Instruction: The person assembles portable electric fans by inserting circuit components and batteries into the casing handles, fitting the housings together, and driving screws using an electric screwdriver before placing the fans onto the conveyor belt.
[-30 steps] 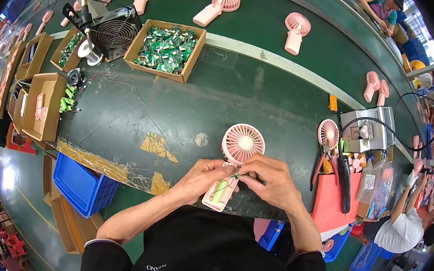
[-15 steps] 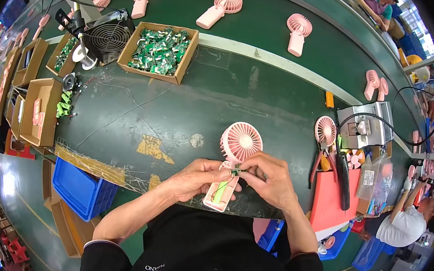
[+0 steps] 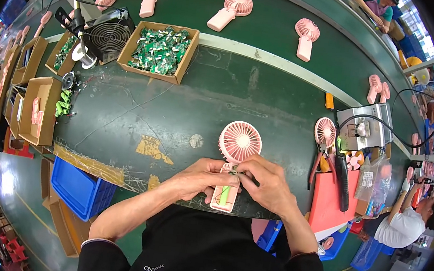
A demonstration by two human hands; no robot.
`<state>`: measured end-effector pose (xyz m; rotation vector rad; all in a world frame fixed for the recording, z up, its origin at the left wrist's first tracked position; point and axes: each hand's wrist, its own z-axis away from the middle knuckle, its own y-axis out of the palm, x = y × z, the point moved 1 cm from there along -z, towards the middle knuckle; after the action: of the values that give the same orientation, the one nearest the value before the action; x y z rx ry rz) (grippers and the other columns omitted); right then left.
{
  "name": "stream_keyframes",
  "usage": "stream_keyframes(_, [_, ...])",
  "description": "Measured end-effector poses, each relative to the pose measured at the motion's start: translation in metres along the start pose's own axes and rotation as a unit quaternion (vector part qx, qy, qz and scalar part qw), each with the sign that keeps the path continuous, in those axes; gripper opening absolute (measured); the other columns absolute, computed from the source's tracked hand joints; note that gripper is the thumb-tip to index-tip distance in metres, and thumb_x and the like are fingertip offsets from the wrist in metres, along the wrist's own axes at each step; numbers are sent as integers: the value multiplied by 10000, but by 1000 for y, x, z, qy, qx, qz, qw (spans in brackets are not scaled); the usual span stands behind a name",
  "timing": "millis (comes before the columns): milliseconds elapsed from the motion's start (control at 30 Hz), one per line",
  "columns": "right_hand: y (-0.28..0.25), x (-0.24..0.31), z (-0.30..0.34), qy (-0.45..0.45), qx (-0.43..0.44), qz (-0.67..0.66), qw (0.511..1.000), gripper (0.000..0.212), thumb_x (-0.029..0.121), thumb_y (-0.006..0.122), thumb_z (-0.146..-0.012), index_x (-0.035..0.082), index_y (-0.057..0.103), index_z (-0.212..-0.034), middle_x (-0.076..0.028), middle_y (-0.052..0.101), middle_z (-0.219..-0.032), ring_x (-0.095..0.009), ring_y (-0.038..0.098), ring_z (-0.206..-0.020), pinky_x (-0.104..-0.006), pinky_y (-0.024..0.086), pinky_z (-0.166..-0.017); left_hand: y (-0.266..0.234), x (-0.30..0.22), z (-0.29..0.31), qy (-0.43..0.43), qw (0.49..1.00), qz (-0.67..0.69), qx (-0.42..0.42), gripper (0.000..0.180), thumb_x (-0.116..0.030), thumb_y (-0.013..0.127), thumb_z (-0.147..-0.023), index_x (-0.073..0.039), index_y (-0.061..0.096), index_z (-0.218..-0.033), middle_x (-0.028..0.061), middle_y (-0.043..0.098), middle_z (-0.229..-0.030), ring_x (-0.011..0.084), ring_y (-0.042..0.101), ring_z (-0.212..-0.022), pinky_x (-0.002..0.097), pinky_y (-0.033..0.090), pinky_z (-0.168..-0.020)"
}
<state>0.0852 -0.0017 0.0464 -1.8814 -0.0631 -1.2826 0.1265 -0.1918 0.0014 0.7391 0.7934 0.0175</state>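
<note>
A pink handheld fan (image 3: 240, 142) lies at the table's near edge, its round grille pointing away from me. Its handle is uncovered, and a bright green battery cell (image 3: 225, 195) with thin wires sits inside. My left hand (image 3: 196, 179) is closed around the handle from the left, thumb on top near the neck. From the right, my right hand (image 3: 267, 184) pinches a small green circuit board (image 3: 232, 172) at the upper end of the handle. Fingers cover most of the board, so I cannot tell whether it is seated.
A cardboard box (image 3: 186, 61) of green circuit boards stands at the back left, beside a black fan unit (image 3: 108, 37). Pink fans (image 3: 305, 36) lie on the green belt beyond. At right are pliers (image 3: 316, 167), a black-handled tool (image 3: 342, 183) and another pink fan (image 3: 325, 131).
The held fan's handle has swung slightly right and now lies straighter. The circuit board sits lower between my fingers. Fans on the far belt have shifted right.
</note>
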Motion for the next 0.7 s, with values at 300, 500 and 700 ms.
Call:
stream_keyframes(300, [23,-11,10,-19,-107,-67,992,187,-60,742,-731,3,627,-864,-99,651,-843,-148,582,-618,-281,454,-534,3,6,-2,13,999,-7,-35,256,-185,703,-880,-19,614,-1053,55,666,-822,87,621,-614,205,452,-423])
stream_keyframes(500, [39,-14,20,25,-162,-70,984,211,-78,761,-709,5,633,-856,-82,654,-856,-63,493,-568,-213,375,-489,1,14,-2,46,993,-80,-72,273,-99,677,-880,-11,598,-1127,41,672,-891,67,625,-761,227,511,-642])
stream_keyframes(700, [48,-18,23,18,-206,-85,975,226,-89,767,-699,13,642,-857,-56,615,-833,-48,452,-559,-207,348,-480,7,13,-2,109,981,-122,-104,318,-123,661,-848,21,552,-1109,36,612,-770,72,549,-577,241,418,-423])
